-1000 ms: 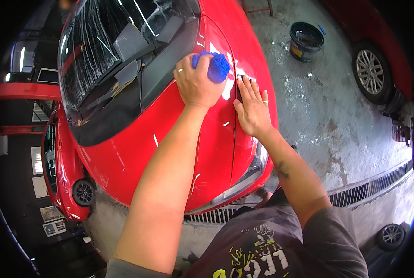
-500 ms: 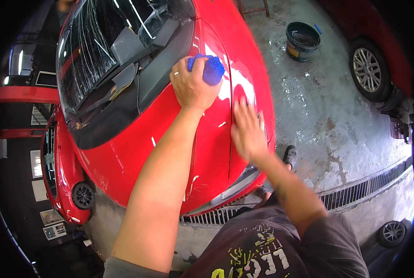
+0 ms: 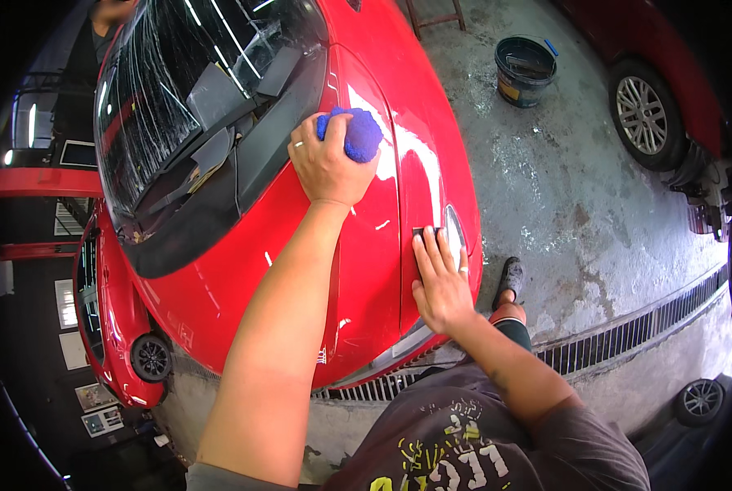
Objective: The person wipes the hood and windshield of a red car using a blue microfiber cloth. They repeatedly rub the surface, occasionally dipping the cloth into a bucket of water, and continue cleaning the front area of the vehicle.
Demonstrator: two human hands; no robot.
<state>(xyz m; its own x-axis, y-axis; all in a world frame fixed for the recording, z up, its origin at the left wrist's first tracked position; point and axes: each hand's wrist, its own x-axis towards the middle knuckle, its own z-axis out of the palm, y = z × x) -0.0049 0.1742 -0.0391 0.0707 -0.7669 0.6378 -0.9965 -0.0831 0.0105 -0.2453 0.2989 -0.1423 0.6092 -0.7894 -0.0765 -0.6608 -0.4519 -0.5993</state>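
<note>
My left hand is closed around a bunched blue cloth, resting at the far end of the red car's hood, near the windshield. Flat on the panel by the headlight, my right hand has its fingers stretched forward. A small dark flat pad shows from beneath those fingertips, pressed against the red paint; most of it is hidden. A seam in the bodywork runs between my two hands.
A dark bucket with a blue item on its rim stands on the wet floor at right. Another car's wheel lies beyond it. A floor grate crosses the near side. A second red car stands at left.
My right hand has come nearer along the panel toward the headlight, and the dark pad now shows under its fingers. My left hand keeps the blue cloth in nearly the same spot.
</note>
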